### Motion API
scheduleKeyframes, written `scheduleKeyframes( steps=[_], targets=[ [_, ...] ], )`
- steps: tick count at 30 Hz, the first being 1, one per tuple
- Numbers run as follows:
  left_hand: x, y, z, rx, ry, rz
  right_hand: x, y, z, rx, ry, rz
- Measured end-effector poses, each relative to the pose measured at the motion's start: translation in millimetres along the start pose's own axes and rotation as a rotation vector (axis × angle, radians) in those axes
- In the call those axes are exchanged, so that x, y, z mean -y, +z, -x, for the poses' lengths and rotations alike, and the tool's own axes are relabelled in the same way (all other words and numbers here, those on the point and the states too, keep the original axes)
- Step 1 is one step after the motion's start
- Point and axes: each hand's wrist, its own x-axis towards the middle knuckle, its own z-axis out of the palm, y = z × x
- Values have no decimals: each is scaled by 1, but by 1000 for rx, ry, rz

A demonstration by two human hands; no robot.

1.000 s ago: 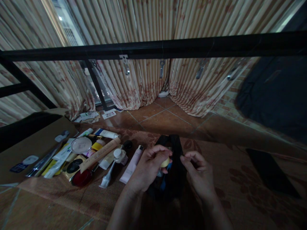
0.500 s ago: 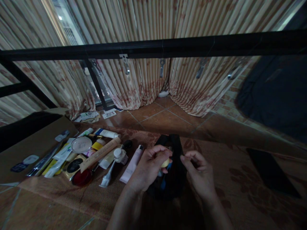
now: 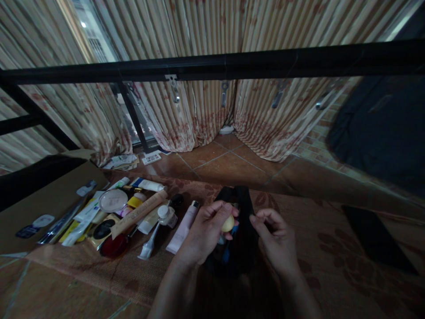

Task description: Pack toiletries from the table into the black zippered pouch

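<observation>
My left hand (image 3: 209,228) has its fingers closed around a small pale-yellow rounded thing (image 3: 228,224), smooth and egg-like; its exact kind does not show. It is held over the mouth of a black pouch (image 3: 247,248). Pinched at the pouch's right edge is my right hand (image 3: 277,237), with thumb and forefinger together on the black fabric. Inside the dark pouch a blue item (image 3: 226,255) is partly visible, the rest lost in shadow. Left of my left hand lies a pale pink tube (image 3: 183,228) with a silver cap.
A heap of cosmetics spreads to the left, including a round clear-lidded case (image 3: 113,201), a beige tube (image 3: 139,213) and a white-capped bottle (image 3: 167,215). Beyond it is a cardboard box (image 3: 49,197). A flat black rectangle (image 3: 378,239) lies right. A dark rail (image 3: 212,66) crosses ahead.
The yellow thing has turned or shifted slightly in my left fingers, so more of it shows. My right hand stays at the pouch's edge.
</observation>
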Motion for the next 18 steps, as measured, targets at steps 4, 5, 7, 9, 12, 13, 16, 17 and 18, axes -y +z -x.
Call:
scheduleKeyframes(
  steps=[4,5,7,9,12,13,16,17,18],
  targets=[
    [0,0,0,-6,-1,-9,1,0,0,7,11,-20],
    [1,0,0,-10,-2,-10,0,0,0,8,9,-21],
    [1,1,0,-15,-3,-10,0,0,0,6,2,-14],
    [1,0,0,-13,-2,-11,-1,0,0,3,-6,-7],
    [2,0,-1,-7,0,-20,-2,-1,0,3,-3,-3],
    [3,0,-1,-7,0,-23,-2,-1,0,1,-3,-5],
    [3,0,-1,-4,-6,-32,-3,-1,0,1,-13,-20],
    [3,0,-1,-2,-10,-37,-3,-1,0,3,-15,-23],
    [3,0,-1,-1,-13,-43,-3,-1,0,6,-15,-24]
  ],
)
